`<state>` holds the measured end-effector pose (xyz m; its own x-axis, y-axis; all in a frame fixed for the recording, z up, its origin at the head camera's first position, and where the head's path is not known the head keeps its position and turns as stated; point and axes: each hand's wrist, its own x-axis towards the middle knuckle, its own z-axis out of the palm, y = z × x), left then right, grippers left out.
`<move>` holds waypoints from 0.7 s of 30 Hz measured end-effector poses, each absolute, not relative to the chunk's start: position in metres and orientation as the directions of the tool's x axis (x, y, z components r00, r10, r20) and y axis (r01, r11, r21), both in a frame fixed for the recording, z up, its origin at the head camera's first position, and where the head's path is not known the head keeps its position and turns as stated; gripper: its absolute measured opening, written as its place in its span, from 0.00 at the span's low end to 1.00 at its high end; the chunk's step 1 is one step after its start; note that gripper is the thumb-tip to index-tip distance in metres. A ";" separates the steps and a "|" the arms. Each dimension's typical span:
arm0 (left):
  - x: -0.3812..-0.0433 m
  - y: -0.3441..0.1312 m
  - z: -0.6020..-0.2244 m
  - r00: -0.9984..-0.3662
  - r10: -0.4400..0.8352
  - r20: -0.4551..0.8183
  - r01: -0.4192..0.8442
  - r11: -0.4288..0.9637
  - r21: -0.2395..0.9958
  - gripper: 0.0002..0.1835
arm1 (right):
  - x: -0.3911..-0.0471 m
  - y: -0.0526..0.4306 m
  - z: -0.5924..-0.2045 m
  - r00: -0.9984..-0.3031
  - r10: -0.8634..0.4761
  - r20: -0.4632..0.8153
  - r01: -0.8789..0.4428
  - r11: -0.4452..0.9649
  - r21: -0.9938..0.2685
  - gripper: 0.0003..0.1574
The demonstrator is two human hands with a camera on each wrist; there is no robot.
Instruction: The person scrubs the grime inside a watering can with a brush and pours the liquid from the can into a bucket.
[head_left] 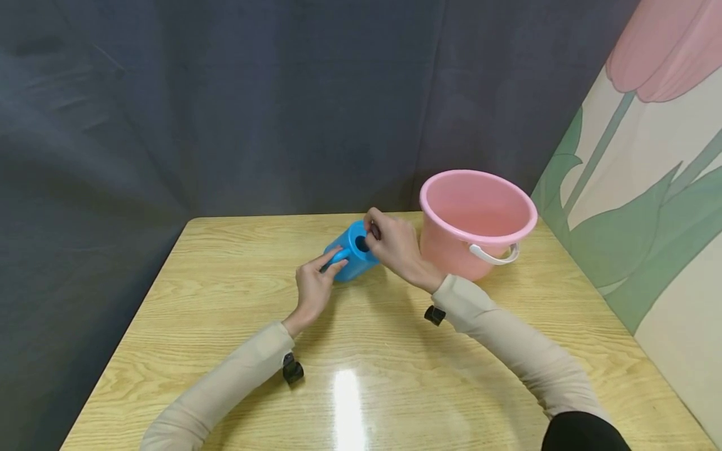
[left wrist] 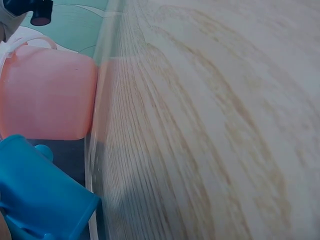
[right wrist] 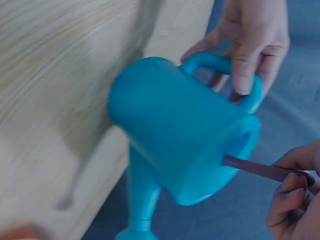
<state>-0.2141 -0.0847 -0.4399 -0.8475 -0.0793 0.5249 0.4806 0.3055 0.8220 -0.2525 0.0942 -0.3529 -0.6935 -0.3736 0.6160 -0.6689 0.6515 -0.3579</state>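
Observation:
A blue watering can (head_left: pixel 354 268) is held tilted over the wooden table. My left hand (head_left: pixel 314 289) grips its loop handle, fingers and thumb curled round it in the right wrist view. The can's spout (right wrist: pixel 142 195) points away from that hand. My right hand (head_left: pixel 397 244) is at the can's open top and pinches a thin brown stick (right wrist: pixel 255 168). The stick's far end goes into the opening, so that part is hidden inside the can. In the left wrist view the can's body (left wrist: pixel 40 190) shows at the lower left, with little of the hand visible.
A pink bucket (head_left: pixel 451 254) with a white handle (head_left: pixel 496 255) stands right beside my right hand. Behind the table (head_left: pixel 237 275) hangs a dark curtain (head_left: pixel 304 113). A wall painted with tulips (head_left: pixel 637 188) borders the right side.

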 end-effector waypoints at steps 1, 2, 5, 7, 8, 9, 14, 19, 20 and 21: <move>-0.214 -0.084 -0.440 -0.846 -0.077 0.527 0.483 0.306 0.820 0.18 | -0.254 0.094 -0.355 -0.704 -0.374 0.604 -0.659 0.661 -0.358 0.08; -0.214 -0.084 -0.441 -0.845 -0.074 0.529 0.485 0.308 0.818 0.18 | -0.255 0.095 -0.357 -0.713 -0.376 0.592 -0.650 0.671 -0.357 0.08; -0.215 -0.084 -0.442 -0.846 -0.070 0.528 0.484 0.315 0.817 0.18 | -0.258 0.096 -0.364 -0.734 -0.396 0.552 -0.631 0.698 -0.337 0.07; -0.214 -0.084 -0.442 -0.847 -0.072 0.526 0.481 0.314 0.818 0.18 | -0.260 0.098 -0.367 -0.729 -0.424 0.538 -0.639 0.704 -0.310 0.06; -0.214 -0.084 -0.442 -0.848 -0.074 0.524 0.479 0.313 0.820 0.17 | -0.260 0.099 -0.367 -0.721 -0.439 0.536 -0.646 0.705 -0.293 0.05; -0.214 -0.084 -0.442 -0.850 -0.077 0.522 0.476 0.314 0.821 0.17 | -0.260 0.099 -0.367 -0.713 -0.452 0.536 -0.654 0.704 -0.275 0.05; -0.214 -0.086 -0.440 -0.847 -0.075 0.526 0.480 0.318 0.818 0.17 | -0.256 0.102 -0.358 -0.667 -0.488 0.564 -0.680 0.708 -0.191 0.05; -0.216 -0.085 -0.440 -0.854 -0.081 0.515 0.470 0.305 0.828 0.17 | -0.250 0.104 -0.348 -0.626 -0.497 0.600 -0.686 0.718 -0.121 0.06; -0.216 -0.085 -0.440 -0.855 -0.081 0.512 0.468 0.305 0.830 0.17 | -0.249 0.103 -0.347 -0.620 -0.495 0.609 -0.685 0.720 -0.111 0.06; -0.215 -0.085 -0.440 -0.857 -0.081 0.508 0.464 0.305 0.832 0.17 | -0.249 0.103 -0.347 -0.616 -0.491 0.616 -0.683 0.723 -0.107 0.06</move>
<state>-0.2154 -0.0850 -0.4397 -0.8573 -0.0808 0.5084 0.4645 0.3045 0.8316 -0.2485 0.1025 -0.3472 -0.6159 -0.4911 0.6161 -0.6830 0.7225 -0.1068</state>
